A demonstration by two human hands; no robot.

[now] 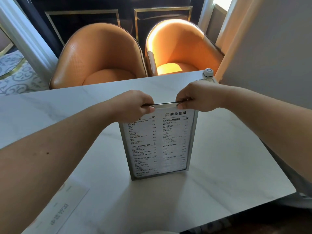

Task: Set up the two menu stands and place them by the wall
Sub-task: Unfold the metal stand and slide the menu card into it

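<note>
In the middle of the tabletop [228, 149], a menu stand [158, 144] stands upright on its lower edge, its printed face turned toward the person. It is held at the top so that it stays vertical while being set up; both hands meet on its upper edge, one near each top corner. The left hand [133, 105] has its grip pressed together, thumb and fingers pinching the thin top edge on the left side. The right hand [197, 97] does the same on the right side, fingers curled tight over the edge. The wall [270, 56] runs along the right edge of the tabletop, well apart from the stand, so the placing is likely not yet done. A flat printed sheet [57, 213] lies at the near left corner. A small round call button [208, 72] sits at the far right corner.
</note>
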